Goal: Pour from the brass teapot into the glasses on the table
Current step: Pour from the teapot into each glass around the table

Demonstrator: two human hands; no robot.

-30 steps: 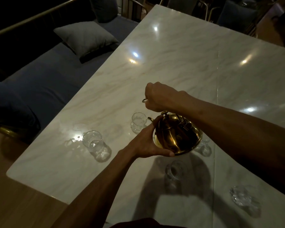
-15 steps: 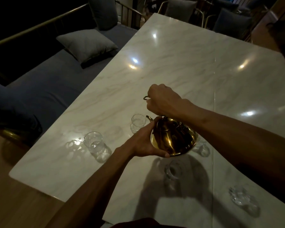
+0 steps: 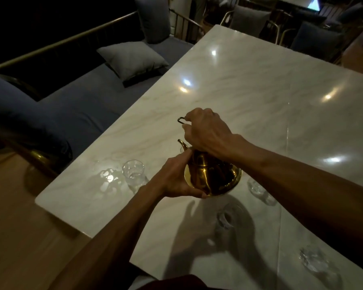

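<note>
Two hands are holding the brass teapot [image 3: 213,174] tilted above the marble worktop [image 3: 249,91]. The right hand [image 3: 205,130] is gripping its handle [image 3: 181,120] from above; the left hand [image 3: 174,178] is curling round its belly. The spout [image 3: 182,144] is pointing away from the person. The left glass [image 3: 133,171] is standing near the teapot, the shadowed glass [image 3: 226,218] nearer the person.

Our brass teapot [image 3: 213,176] now hangs further left over the tabletop [image 3: 260,91], carried there by our left hand [image 3: 174,178] and right hand [image 3: 205,132] together. Its spout [image 3: 181,143] now reaches over the glass [image 3: 181,151] that stood clear beside it a second ago, and our left hand hides most of that glass. Our right hand now covers the lid knob.
</note>
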